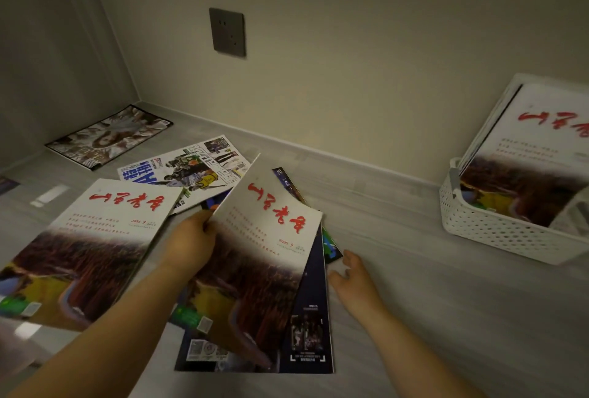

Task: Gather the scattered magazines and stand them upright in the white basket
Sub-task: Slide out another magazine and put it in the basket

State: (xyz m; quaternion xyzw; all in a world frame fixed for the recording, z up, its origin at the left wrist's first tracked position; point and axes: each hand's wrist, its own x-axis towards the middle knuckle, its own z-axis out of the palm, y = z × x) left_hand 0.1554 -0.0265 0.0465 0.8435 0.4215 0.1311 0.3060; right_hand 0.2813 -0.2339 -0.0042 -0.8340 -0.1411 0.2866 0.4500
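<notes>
Lying flat at far left against the corner, a dark-bordered magazine (108, 136) has its long axis running diagonally from lower left toward the back wall. Next, a red-titled magazine (86, 251) lies flat on the grey floor (414, 302), title end toward the wall, long axis running front to back with a slight rightward lean. Behind it, a sports magazine (188, 171) lies flat, partly covered, long axis running left to right. The left hand (191, 241) pinches the left edge of a second red-titled magazine (255, 267), fingers curled under the cover; this copy is tilted up, title end pointing up and away. Beneath it, a dark-covered magazine (310, 311) lies fanned out, long axis front to back. The right hand (350, 276) rests just beside that stack, fingers loosely spread, gripping nothing. At far right, the white basket (497, 225) holds a red-titled copy (535, 155) standing upright, leaning back toward the wall.
</notes>
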